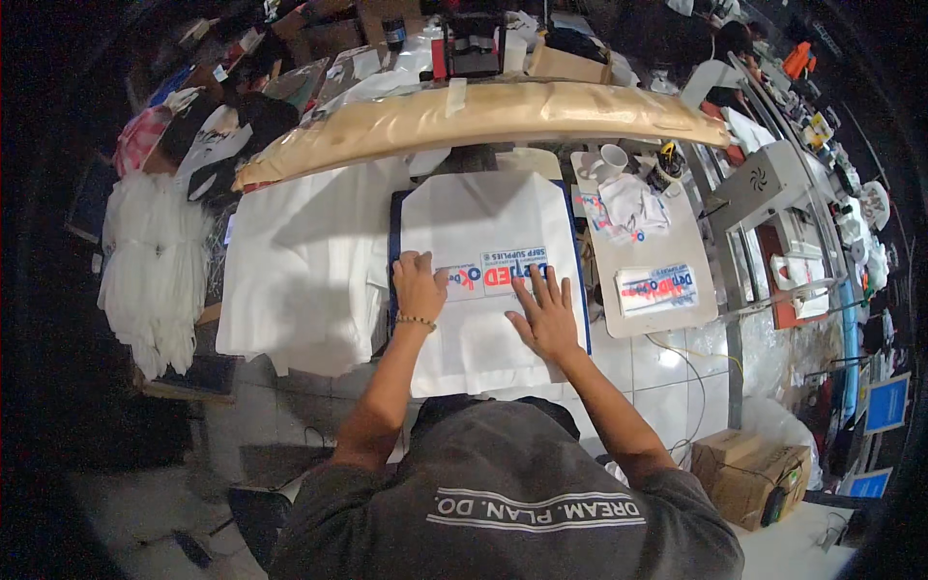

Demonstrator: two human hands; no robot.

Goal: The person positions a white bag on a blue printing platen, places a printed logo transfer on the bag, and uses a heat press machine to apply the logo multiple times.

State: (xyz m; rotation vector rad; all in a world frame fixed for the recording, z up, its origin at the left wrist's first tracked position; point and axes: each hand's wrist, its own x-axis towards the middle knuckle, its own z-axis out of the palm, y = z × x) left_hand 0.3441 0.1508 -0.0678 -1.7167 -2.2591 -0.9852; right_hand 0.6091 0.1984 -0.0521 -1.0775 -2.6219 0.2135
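Note:
A white fabric bag or sheet (482, 210) lies over a dark blue flat board (395, 225) in front of me. Red and blue printing on a pale rectangle (496, 277) crosses its middle; whether this is a separate film or part of the fabric, I cannot tell. My left hand (419, 288) rests palm down at the left edge of the fabric, fingers slightly bent. On the right, my right hand (542, 310) lies flat with fingers spread, its fingertips over the end of the printing. Neither hand grips anything.
Left of the board lies a stack of white fabric (312, 268), with bundled white fabric (156, 268) hanging beyond. A long tan wrapped bar (493, 112) spans the back. The right-hand side table (652, 246) holds printed pieces (656, 291), crumpled sheets (634, 203) and a white mug (613, 159).

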